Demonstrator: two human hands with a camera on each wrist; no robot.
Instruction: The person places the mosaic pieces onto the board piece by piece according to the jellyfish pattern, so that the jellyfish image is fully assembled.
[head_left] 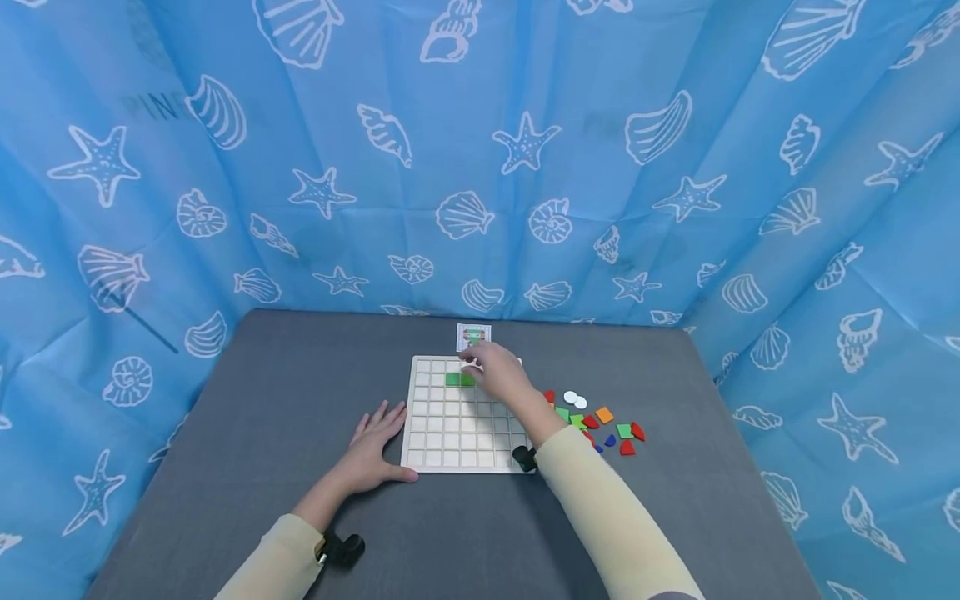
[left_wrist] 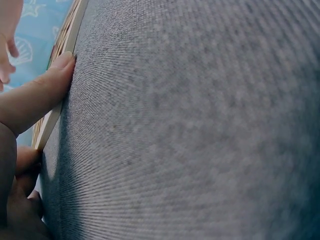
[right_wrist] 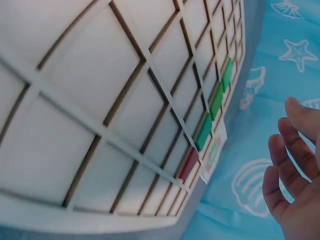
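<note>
Right hand point(head_left: 501, 375) hung above grid board point(head_left: 439, 442)

The right grip's fingers and thumb stood apart, holding nothing visible. The left hand point(head_left: 369, 457), fingers spread, touched the board's left edge. A red piece point(right_wrist: 189, 164) and three green pieces point(right_wrist: 216, 101) lined up near the board's far edge; beyond it lay a card point(head_left: 474, 331), right of it loose pieces point(head_left: 604, 414).
</note>
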